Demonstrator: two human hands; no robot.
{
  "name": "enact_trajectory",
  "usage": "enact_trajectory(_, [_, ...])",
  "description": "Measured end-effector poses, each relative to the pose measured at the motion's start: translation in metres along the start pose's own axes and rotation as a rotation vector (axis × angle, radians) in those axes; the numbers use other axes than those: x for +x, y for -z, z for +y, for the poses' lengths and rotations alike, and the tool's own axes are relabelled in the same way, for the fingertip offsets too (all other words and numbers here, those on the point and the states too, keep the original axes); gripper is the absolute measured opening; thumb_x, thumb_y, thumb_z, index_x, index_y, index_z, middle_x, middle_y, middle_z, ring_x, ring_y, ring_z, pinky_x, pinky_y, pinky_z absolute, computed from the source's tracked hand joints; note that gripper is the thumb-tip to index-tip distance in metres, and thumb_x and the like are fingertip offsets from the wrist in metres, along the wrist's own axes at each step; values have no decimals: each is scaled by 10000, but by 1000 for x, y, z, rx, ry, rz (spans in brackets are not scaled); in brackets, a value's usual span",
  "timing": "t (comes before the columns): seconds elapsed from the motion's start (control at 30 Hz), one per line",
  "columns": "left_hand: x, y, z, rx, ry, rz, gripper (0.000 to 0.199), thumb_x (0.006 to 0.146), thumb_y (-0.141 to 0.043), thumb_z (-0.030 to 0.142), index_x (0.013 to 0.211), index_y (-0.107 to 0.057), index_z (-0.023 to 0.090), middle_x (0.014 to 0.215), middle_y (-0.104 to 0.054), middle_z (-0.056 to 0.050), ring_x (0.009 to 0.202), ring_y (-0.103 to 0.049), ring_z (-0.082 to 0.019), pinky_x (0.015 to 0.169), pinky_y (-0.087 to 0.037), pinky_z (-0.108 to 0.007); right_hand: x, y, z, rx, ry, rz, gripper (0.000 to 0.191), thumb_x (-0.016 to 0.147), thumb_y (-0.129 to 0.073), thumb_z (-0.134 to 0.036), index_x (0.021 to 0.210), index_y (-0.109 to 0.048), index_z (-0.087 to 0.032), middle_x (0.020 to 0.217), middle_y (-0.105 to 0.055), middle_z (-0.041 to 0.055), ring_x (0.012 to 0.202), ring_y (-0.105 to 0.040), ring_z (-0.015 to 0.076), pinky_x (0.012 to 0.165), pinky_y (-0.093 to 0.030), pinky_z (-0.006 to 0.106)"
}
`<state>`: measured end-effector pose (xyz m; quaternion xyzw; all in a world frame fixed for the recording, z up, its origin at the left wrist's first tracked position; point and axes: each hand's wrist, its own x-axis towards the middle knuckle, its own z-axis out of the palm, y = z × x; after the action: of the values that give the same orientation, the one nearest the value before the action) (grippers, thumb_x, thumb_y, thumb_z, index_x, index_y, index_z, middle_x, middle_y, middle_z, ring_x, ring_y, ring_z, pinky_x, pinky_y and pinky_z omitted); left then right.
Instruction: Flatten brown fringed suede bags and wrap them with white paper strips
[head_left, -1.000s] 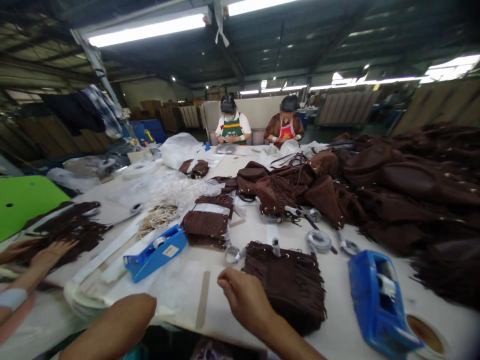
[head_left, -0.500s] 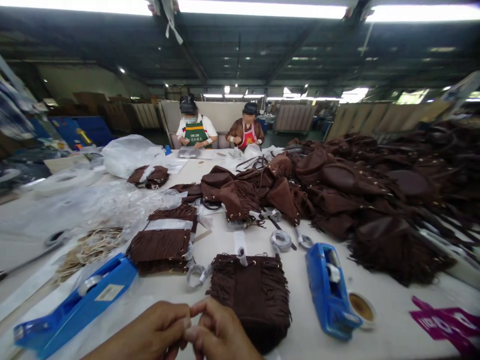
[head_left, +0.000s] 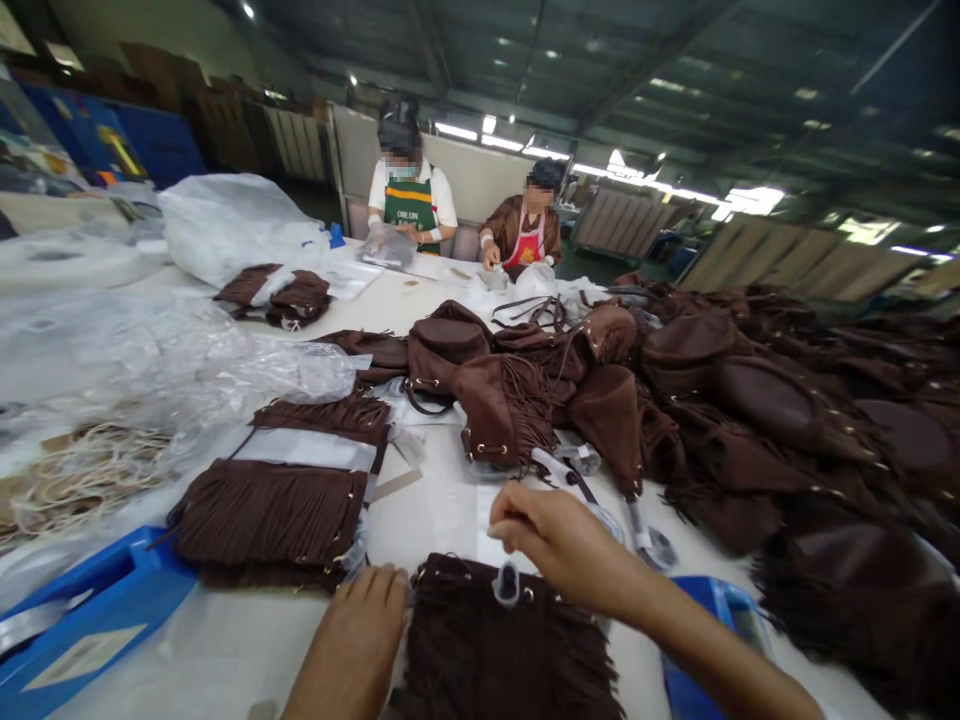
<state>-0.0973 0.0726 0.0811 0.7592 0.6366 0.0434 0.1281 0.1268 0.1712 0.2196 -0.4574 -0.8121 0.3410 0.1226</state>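
"Starting from the head camera, where is the work?"

"A brown fringed bag (head_left: 510, 650) lies on the table (head_left: 397, 520) directly in front of the person. Call it the landmark."

"And the left hand (head_left: 360, 630)?"

"Just left of that bag's upper corner, palm down, fingers side by side. Its underside is hidden, so I can't tell what its grip is doing, or whether it touches the bag."

"The right hand (head_left: 559, 545)?"

"Above the bag's top edge, near the clear wrapping (head_left: 507, 585) there. The grip is narrow, thumb close to the curled fingers; I can't tell if something thin is pinched in it."

"What surrounds the bag?"

"To its left, a fringed bundle (head_left: 270, 525) with a pale band (head_left: 304, 450) across it, then a blue tape dispenser (head_left: 97, 625). To its right, a blue object (head_left: 679, 665), partly behind the right forearm. Beyond it, spreading right, a heap of brown bags (head_left: 750, 420)."

"Anyone else?"

"Two co-workers, far beyond the bag, one in a green apron (head_left: 409, 208), one in a red apron (head_left: 527, 245)."
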Motion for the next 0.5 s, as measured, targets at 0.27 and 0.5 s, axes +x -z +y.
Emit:
enact_trajectory(0.27, [19,-3,9,181,6,-83,316,763,-516,68,977,-728,161,1082,-692,-136,1052,-596,-350,910,-444,-504,112,-86,45,-246,281,-525,121,854,-637,-232,955,-694,-199,878,-745,34,773,-645,170,604,-335,226])
enact_trajectory(0.5, [18,19,8,263,-182,198,267,851,-473,124,945,-709,206,1136,-684,-114,1017,-607,-277,971,-419,-502,109,-69,68,-137,308,-530,161,867,-599,-141,977,-702,-196,983,-753,22,897,-672,156,713,-408,204])
